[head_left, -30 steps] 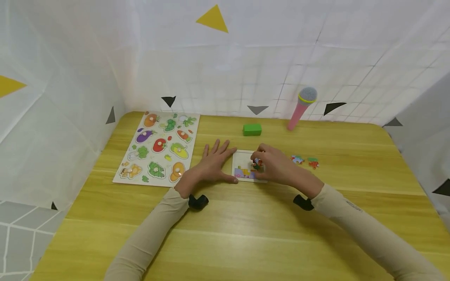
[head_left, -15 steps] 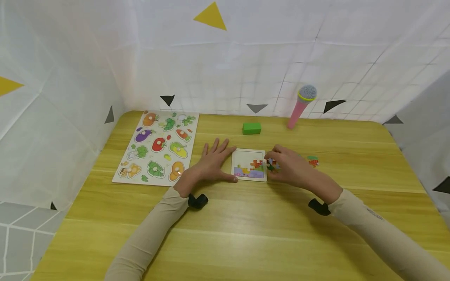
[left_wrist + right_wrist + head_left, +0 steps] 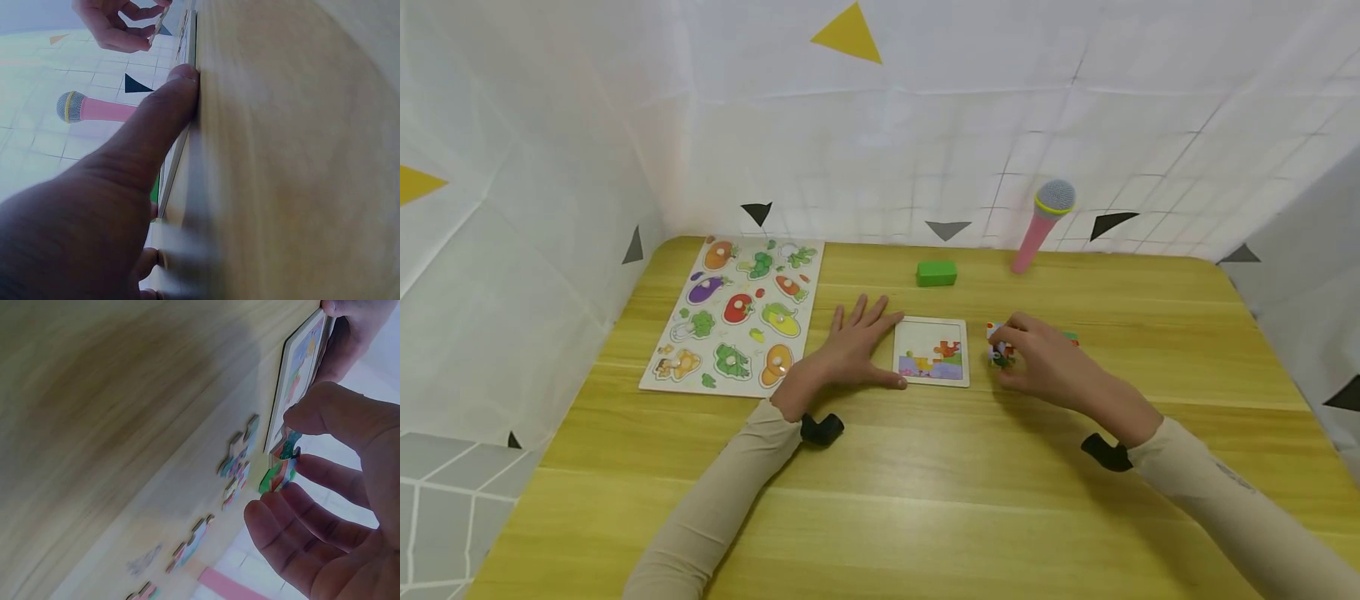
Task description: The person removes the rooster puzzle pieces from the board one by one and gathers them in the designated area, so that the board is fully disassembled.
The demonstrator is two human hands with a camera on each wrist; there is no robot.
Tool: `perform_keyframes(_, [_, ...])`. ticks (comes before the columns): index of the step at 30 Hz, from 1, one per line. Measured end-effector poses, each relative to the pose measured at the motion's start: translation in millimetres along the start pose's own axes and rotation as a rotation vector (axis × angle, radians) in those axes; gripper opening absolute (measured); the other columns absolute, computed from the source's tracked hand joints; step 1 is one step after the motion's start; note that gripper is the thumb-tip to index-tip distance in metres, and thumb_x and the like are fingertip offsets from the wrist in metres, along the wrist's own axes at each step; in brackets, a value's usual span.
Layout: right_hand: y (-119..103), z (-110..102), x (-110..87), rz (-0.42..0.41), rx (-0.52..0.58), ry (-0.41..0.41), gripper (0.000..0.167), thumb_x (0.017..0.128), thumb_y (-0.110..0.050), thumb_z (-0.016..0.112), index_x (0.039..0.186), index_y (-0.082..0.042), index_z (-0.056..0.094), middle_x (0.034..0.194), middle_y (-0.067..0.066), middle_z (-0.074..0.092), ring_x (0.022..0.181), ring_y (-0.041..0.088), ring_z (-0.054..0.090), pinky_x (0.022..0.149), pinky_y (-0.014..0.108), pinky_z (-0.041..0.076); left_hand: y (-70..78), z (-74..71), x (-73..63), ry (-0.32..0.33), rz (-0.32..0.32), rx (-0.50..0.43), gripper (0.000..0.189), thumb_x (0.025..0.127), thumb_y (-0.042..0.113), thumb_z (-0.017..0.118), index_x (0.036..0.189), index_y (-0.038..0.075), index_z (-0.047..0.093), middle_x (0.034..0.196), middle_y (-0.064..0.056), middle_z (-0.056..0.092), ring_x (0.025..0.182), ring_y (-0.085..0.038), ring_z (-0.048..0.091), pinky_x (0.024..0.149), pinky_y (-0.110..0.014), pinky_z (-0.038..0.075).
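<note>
My left hand [image 3: 850,354] lies flat with fingers spread on the table, its forefinger and thumb touching the left edge of a small white-framed jigsaw tray [image 3: 916,335]. Fitted jigsaw pieces [image 3: 943,367], purple, orange and red, fill the tray's lower part. To the right of the tray, my right hand [image 3: 1056,362] pinches a jigsaw piece [image 3: 289,449] between thumb and fingertips, tilted above the table. The piece has dark green and reddish-brown parts. Several loose jigsaw pieces [image 3: 236,453] lie on the table near this hand; in the head view it partly hides them.
A large vegetable peg puzzle board [image 3: 745,337] lies left of my left hand. Behind the tray sits a green block [image 3: 936,273]. A pink toy microphone [image 3: 1033,242] leans toward the white curtain [image 3: 880,150] at the back edge of the table [image 3: 895,500].
My right hand has moved off the tray to the right with the jigsaw piece, uncovering the fitted pieces. My left hand stays in place.
</note>
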State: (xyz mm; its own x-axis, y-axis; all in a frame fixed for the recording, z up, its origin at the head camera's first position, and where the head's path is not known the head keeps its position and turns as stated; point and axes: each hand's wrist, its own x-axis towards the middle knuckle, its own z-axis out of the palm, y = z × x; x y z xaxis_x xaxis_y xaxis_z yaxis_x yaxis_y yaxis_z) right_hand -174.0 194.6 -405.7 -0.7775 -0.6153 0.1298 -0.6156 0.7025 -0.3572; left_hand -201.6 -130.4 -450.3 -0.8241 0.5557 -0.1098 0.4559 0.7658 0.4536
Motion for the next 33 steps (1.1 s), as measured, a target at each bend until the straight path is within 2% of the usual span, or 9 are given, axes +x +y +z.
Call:
perform_keyframes(18, [23,-8,-23.7,0.030,-0.060,-0.001,0.032,0.073,-0.005,0.083,0.101,-0.005,0.070,0.100,0.010,0.060,0.080,0.024,0.060,0.068,0.039,0.051,1.7,-2.6,0.2,-0.002,0.010,0.012,0.109,0.076,0.067,0.076,0.160,0.020,0.026,0.167,-0.011,0.003,0.151,-0.037,-0.009,0.115,-0.061,-0.008])
perform_keyframes(24, [28,-9,-26.3,0.040,-0.091,-0.002,0.033,0.072,-0.008,0.084,0.101,-0.004,0.071,0.103,0.012,0.061,0.082,0.024,0.062,0.070,0.042,0.053,2.1,-3.7,-0.8,-0.003,0.006,0.008,0.109,0.076,0.067,0.076,0.160,0.020,0.025,0.167,-0.011,0.003,0.151,-0.037,-0.009,0.115,-0.061,-0.008])
perform_keyframes(33, [29,-12,-29.7,0.057,-0.087,-0.039,0.030,0.072,-0.007,0.085,0.098,-0.005,0.071,0.096,0.010,0.059,0.077,0.021,0.058,0.066,0.041,0.051,3.1,-2.8,-1.2,-0.013,-0.007,-0.006,0.108,0.077,0.067,0.075,0.161,0.022,0.025,0.168,-0.009,0.002,0.151,-0.035,-0.011,0.116,-0.058,-0.010])
